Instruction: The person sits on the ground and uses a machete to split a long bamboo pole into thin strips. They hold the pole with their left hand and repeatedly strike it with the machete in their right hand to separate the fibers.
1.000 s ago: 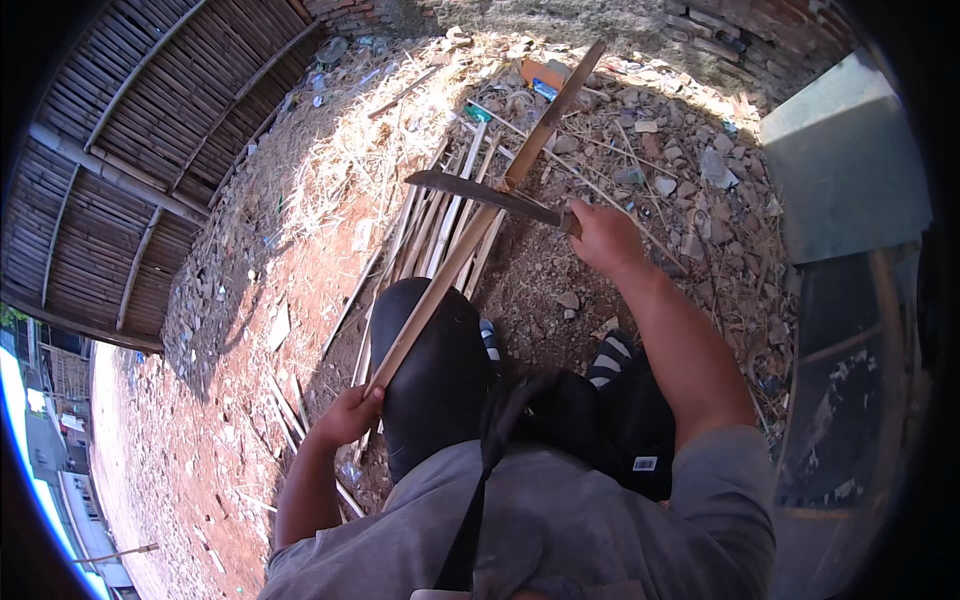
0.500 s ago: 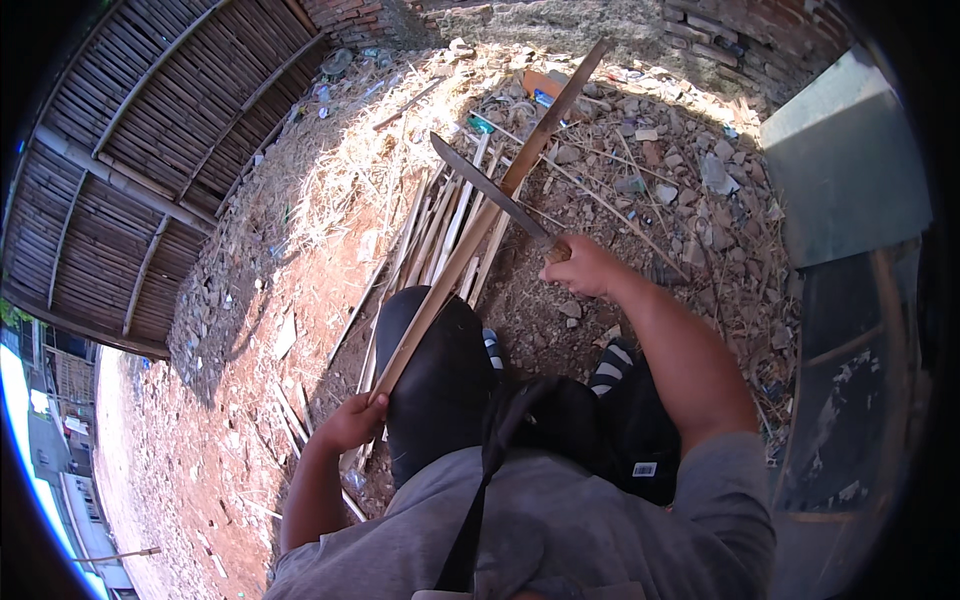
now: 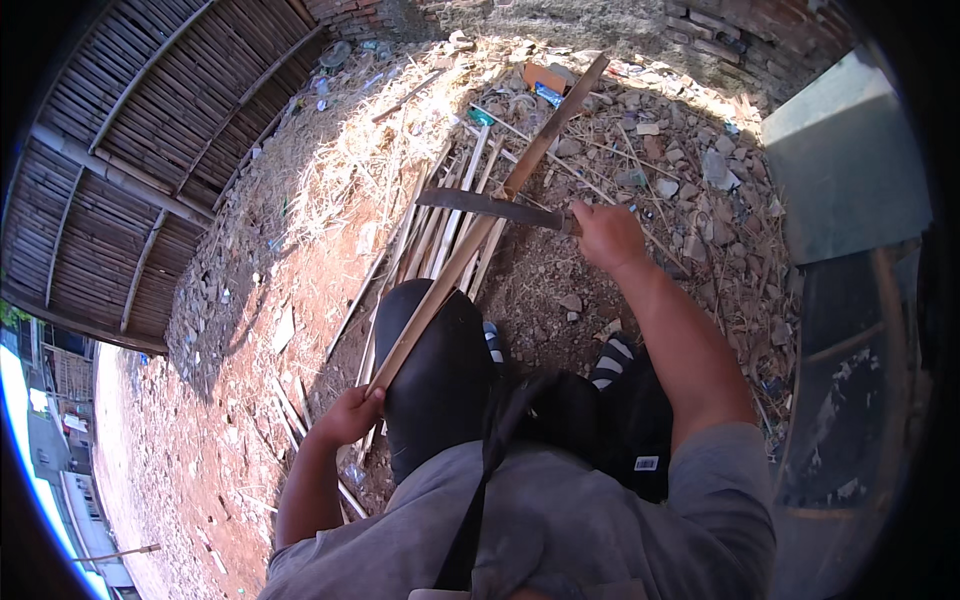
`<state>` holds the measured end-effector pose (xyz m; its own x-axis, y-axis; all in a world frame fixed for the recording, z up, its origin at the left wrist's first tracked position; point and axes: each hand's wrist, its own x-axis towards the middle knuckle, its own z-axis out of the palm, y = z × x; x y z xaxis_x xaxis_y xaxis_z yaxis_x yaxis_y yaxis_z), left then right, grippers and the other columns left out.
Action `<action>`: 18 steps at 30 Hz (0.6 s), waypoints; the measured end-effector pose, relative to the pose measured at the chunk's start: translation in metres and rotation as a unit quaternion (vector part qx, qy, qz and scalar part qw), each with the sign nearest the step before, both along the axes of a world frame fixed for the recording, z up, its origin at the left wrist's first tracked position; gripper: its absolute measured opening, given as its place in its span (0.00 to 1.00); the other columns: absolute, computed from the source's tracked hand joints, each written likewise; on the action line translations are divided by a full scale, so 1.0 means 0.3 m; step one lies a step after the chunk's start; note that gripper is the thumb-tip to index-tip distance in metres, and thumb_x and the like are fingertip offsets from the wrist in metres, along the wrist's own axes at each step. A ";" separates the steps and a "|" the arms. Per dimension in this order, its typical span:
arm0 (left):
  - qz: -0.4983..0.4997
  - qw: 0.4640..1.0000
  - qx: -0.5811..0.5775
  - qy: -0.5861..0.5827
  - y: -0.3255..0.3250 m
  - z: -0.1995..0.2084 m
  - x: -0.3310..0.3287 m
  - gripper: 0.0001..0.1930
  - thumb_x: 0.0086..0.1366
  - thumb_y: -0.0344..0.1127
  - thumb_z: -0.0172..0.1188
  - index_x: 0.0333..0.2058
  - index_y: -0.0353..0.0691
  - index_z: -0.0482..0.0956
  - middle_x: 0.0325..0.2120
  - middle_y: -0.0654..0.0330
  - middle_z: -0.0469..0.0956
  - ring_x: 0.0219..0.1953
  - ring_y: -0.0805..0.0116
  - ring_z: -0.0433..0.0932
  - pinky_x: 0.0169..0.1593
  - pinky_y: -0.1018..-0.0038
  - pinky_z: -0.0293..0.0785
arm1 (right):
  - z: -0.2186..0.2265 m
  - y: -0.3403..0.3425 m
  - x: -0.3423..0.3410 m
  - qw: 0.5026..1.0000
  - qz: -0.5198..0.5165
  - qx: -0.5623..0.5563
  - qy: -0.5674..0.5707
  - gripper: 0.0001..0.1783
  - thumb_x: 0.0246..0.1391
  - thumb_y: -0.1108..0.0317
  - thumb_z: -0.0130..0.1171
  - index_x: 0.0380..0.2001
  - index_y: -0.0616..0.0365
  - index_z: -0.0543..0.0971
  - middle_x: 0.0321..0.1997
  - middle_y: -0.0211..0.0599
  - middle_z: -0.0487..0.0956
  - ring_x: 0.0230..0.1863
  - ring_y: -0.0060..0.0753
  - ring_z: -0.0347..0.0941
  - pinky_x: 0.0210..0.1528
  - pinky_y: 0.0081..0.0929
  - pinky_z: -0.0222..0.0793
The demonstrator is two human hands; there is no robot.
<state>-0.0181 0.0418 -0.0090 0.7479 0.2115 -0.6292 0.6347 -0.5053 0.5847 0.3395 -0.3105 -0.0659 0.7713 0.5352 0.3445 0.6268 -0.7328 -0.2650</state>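
From my distant post, I see the left hand [image 3: 358, 413] clamped on a long strip [image 3: 428, 311] slanting across the knee [image 3: 445, 370] — its near end lost in the fist. The right hand [image 3: 608, 238] grips a machete [image 3: 490, 207], handle mostly covered; blade overlaps strip — contact, I cannot tell.

Worn: grey shirt [image 3: 590, 545] at 6 o'clock, short right sleeve [image 3: 722, 470] at 4. Black strap [image 3: 470, 530], narrow, over shirt front at 6. Black trousers [image 3: 428, 385], slightly glossy at the knee, 7 o'clock. Footwear [image 3: 612, 362] dark with pale bands, at 4 close to centre. White rectangular tag [image 3: 646, 463], dark markings, on black cloth between 4 and 5. Left hand [image 3: 357, 413] and right hand [image 3: 608, 238]: bare.
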 end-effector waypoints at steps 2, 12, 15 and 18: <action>0.012 1.000 -0.003 0.006 -0.006 0.022 0.021 0.25 0.75 0.58 0.47 0.31 0.42 0.72 0.20 0.69 0.69 0.21 0.76 0.67 0.27 0.73 0.66 | -0.001 -0.007 -0.002 0.998 0.005 -0.061 0.012 0.20 0.51 0.67 0.62 0.48 0.58 0.76 0.33 0.42 0.82 0.34 0.51 0.80 0.38 0.50 0.75; 0.117 0.982 -0.144 0.028 -0.008 -0.022 -0.001 0.21 0.76 0.54 0.48 0.29 0.45 0.70 0.18 0.72 0.64 0.19 0.78 0.62 0.25 0.76 0.60 | 0.033 0.060 -0.101 0.950 0.052 0.159 0.265 0.22 0.48 0.65 0.65 0.47 0.60 0.77 0.34 0.47 0.82 0.40 0.58 0.80 0.42 0.50 0.75; 0.109 0.984 -0.142 0.025 -0.002 -0.027 -0.009 0.21 0.76 0.54 0.48 0.29 0.45 0.70 0.18 0.71 0.64 0.19 0.77 0.62 0.24 0.74 0.61 | 0.101 0.094 -0.160 0.961 0.106 0.154 0.206 0.19 0.48 0.64 0.64 0.44 0.58 0.77 0.34 0.47 0.82 0.40 0.58 0.79 0.42 0.51 0.75; 0.107 0.980 -0.165 0.026 0.013 -0.039 -0.018 0.21 0.76 0.54 0.49 0.29 0.45 0.69 0.18 0.70 0.64 0.19 0.76 0.62 0.24 0.74 0.61 | 0.145 0.126 -0.206 0.976 0.165 0.062 0.131 0.20 0.47 0.64 0.66 0.45 0.55 0.76 0.32 0.45 0.82 0.38 0.55 0.80 0.40 0.52 0.75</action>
